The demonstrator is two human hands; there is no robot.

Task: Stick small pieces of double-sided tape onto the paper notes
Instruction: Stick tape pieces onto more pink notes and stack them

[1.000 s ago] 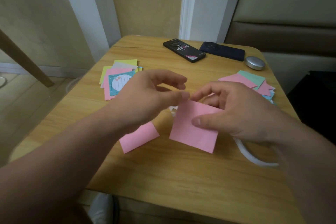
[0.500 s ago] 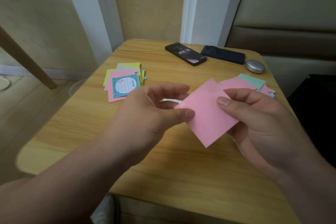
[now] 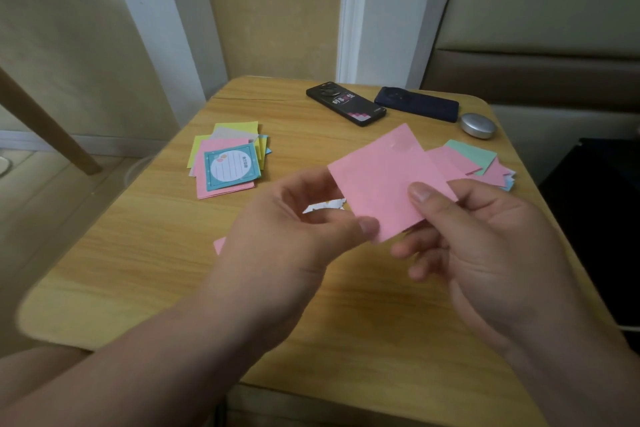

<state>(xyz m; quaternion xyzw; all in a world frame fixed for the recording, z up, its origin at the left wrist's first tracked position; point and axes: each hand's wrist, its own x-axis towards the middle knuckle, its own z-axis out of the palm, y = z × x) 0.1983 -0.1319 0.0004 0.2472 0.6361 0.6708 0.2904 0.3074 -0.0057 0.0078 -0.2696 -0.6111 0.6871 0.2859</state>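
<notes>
A pink paper note (image 3: 381, 180) is held up above the wooden table (image 3: 138, 253). My right hand (image 3: 485, 253) pinches its lower right part, thumb on top. My left hand (image 3: 294, 229) pinches its lower left corner with thumb and fingers. A faint shiny patch shows near the note's top corner. A small white scrap of tape backing (image 3: 323, 207) lies on the table behind my left hand. Another pink note (image 3: 219, 245) peeks out under my left hand. The tape roll is hidden.
A stack of coloured notes (image 3: 227, 163) with a teal printed one on top lies at the left. A second pile of pink and green notes (image 3: 474, 163) lies at the right. Two phones (image 3: 346, 103) (image 3: 417, 104) and a small silver case (image 3: 478, 126) sit at the far edge.
Both hands have lifted the pink note off the table and turned it up toward the camera. The camera has tilted, and the tape roll is out of sight now.
</notes>
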